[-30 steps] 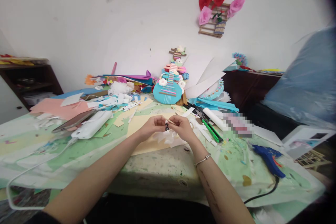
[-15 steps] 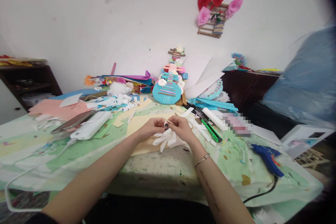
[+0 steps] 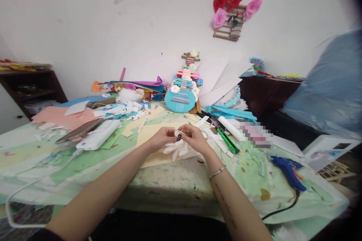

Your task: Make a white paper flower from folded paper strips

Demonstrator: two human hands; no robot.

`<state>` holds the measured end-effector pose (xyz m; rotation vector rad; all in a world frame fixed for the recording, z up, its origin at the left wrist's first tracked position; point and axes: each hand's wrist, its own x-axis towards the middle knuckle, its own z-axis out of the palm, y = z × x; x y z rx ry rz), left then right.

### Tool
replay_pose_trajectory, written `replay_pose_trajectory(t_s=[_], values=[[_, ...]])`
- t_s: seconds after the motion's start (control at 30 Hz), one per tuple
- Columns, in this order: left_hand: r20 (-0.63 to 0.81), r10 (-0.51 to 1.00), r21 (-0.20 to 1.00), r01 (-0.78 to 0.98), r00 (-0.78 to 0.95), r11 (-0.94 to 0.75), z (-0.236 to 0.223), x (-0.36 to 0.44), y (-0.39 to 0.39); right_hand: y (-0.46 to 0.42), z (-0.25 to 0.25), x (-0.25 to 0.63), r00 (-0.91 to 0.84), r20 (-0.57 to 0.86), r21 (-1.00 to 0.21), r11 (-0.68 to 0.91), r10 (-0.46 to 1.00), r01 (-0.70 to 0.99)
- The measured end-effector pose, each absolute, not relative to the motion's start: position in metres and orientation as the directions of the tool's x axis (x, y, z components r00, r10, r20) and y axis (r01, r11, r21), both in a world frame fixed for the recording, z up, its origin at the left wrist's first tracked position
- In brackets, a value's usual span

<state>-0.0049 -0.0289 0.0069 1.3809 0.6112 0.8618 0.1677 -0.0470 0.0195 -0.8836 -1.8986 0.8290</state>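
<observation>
My left hand (image 3: 161, 138) and my right hand (image 3: 194, 137) meet over a cream paper sheet (image 3: 149, 131) at the table's middle. Both are closed in a pinch on a white cut-paper piece (image 3: 177, 150) whose strips fan out below the fingers. A thin wooden stick (image 3: 181, 131) pokes out between the fingertips, gripped by my right hand. A silver bracelet (image 3: 217, 172) sits on my right wrist.
A blue glue gun (image 3: 289, 171) with a black cord lies at the right. Green and black pens (image 3: 223, 135) lie beyond my right hand. A white power bank (image 3: 97, 134) and phone (image 3: 77, 130) lie left. A blue paper guitar (image 3: 181, 96) stands against the wall among paper scraps.
The white paper piece, bunched under the fingers a second ago, now hangs spread in strips below the hands. Both hands stay in nearly the same place.
</observation>
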Motion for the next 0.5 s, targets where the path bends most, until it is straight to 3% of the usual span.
replay_pose_trajectory(t_s=[0.3,0.5], values=[[0.154,0.852,0.984,-0.156,0.501,-0.086,0.0102,-0.0082,-0.0267,-0.0444,0.019,0.1704,-0.338,0.426,-0.827,0.512,0.84,0.231],[0.188,0.86,0.979,-0.162,0.475,-0.124,0.0114,-0.0087,-0.0253,-0.0476,0.0229,0.1721,-0.345,0.47,-0.667,0.583,0.813,0.464]])
